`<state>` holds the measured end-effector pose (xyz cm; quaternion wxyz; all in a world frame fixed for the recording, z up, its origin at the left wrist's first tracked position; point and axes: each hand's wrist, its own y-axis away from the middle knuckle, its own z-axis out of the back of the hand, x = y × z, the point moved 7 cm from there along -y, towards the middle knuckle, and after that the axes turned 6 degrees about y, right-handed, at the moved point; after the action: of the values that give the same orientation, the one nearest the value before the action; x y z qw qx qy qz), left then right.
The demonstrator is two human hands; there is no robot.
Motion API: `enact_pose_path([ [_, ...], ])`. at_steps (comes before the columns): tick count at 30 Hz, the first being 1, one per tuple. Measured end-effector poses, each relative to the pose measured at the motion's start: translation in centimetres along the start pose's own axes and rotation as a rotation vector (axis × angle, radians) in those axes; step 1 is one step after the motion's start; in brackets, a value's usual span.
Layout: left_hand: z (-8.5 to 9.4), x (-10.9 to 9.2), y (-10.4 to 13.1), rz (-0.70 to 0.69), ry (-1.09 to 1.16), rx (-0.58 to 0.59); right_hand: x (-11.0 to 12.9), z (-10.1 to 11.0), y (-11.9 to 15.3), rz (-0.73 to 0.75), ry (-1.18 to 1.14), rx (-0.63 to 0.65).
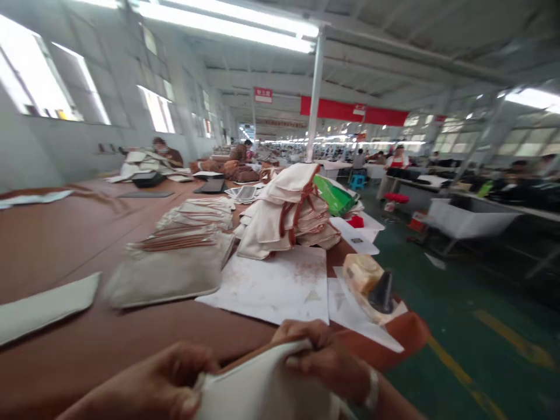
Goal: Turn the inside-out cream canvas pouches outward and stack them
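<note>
A cream fabric piece with a brown edge (258, 385) is held up at the bottom of the view, near the table's front edge. My left hand (175, 379) pinches its left corner between thumb and fingers. At its upper right edge, my right hand (324, 361) grips it with bent fingers. Beyond the hands, a row of similar flat pieces (170, 274) lies overlapped on the brown table covering (175, 332). A taller heap of cream and brown pieces (280, 216) rests behind a white sheet (275, 286).
On the right corner stand a yellowish block (362, 272) and a dark cone-shaped object (382, 291). Another cream piece (48, 306) lies at the left. A green bag (335, 197) is behind the heap. People sit at farther tables; a white bin (470, 219) stands right of the aisle.
</note>
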<state>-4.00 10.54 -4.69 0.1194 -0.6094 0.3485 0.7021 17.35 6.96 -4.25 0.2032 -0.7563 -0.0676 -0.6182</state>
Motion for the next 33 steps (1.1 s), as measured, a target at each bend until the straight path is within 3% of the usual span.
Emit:
enact_pose_path([
  [2,-0.8,0.2,0.4,0.030,0.147,0.109,-0.4,1.1,0.7,-0.050,0.000,-0.023],
  [4,-2.0,-0.6,0.2,0.003,0.234,0.170,-0.8,1.4,1.1,-0.135,0.137,0.042],
  [8,-5.3,-2.4,-0.4,0.012,0.026,0.232,0.7,-0.4,1.2,-0.190,0.348,0.224],
  [11,-7.0,-3.9,-0.6,-0.044,-0.120,0.234,2.1,-2.8,0.7,-0.137,0.382,0.272],
  [16,-6.8,-3.8,-0.8,-0.034,-0.068,0.253,0.3,-3.7,0.1,-0.150,0.256,0.136],
  [21,-5.9,-2.1,-1.5,-0.025,0.007,0.191,-0.2,-3.5,0.6,-0.088,0.543,0.084],
  [24,-6.1,-1.4,-1.9,-0.003,0.071,0.175,0.0,-3.4,0.8,-0.076,0.594,0.057],
  [33,-6.3,-0.9,-2.4,0.014,0.038,0.075,-2.4,-2.7,0.9,-0.242,0.307,0.045],
])
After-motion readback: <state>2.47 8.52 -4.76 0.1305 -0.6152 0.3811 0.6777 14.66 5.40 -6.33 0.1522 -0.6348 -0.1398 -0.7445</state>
